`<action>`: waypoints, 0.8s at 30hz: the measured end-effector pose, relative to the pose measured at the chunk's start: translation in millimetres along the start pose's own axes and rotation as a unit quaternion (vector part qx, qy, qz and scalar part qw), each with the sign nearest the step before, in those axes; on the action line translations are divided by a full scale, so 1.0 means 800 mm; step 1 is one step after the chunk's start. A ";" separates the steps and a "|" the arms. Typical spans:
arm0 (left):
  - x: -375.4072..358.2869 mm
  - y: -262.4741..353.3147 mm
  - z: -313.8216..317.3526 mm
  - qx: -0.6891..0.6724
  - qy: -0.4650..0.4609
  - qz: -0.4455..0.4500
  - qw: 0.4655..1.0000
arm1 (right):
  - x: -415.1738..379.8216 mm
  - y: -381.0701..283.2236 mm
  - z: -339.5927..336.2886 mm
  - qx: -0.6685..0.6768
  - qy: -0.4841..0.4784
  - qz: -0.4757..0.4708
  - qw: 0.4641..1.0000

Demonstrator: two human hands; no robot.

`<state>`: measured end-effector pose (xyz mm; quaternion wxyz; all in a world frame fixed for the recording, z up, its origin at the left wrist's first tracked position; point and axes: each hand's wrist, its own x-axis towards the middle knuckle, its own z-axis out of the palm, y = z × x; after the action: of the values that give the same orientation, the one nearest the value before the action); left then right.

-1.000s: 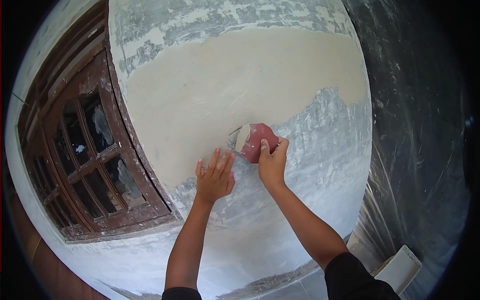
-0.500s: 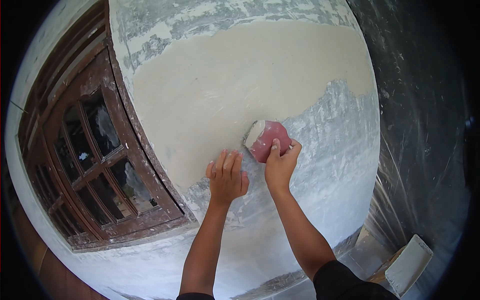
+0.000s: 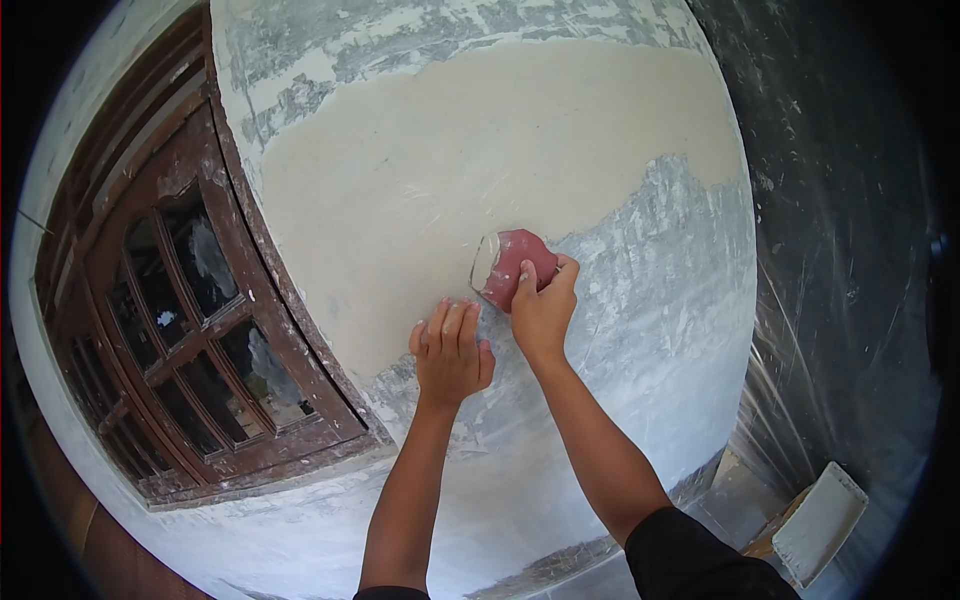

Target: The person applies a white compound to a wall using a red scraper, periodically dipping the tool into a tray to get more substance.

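Centrally, the flat dark-red hand tool with a curved outline and a pale, smeared edge [image 3: 520, 268] lies against the wall, at the lower border of the smooth beige coat of filler [image 3: 400, 150]. The right hand [image 3: 543, 312] has its grip closed on the tool's lower right part, thumb laid across the face. Just beside it, lower and to the left, the left hand [image 3: 452, 358] is partly open and holds nothing, its fingers slightly bent and raised at the mottled grey-and-white wall [image 3: 640, 310], with the fingertips near the coat's lower edge. Left of both hands is a brown wooden window with small glass panes and pale specks [image 3: 205, 335]. A dark, creased plastic sheet [image 3: 840, 230] hangs at the right, and a whitish rectangular tray [image 3: 820, 525] sits tilted at lower right.
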<state>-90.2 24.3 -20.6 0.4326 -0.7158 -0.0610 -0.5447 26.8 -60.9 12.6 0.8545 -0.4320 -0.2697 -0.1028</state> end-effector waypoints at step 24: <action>0.001 0.001 0.001 0.014 -0.010 0.004 1.000 | 0.024 0.025 -0.036 -0.015 0.059 0.007 0.998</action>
<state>-88.3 24.0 -20.3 0.4443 -0.7150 -0.0705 -0.5351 62.0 -70.2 -4.1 0.8628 -0.4403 -0.2143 -0.1259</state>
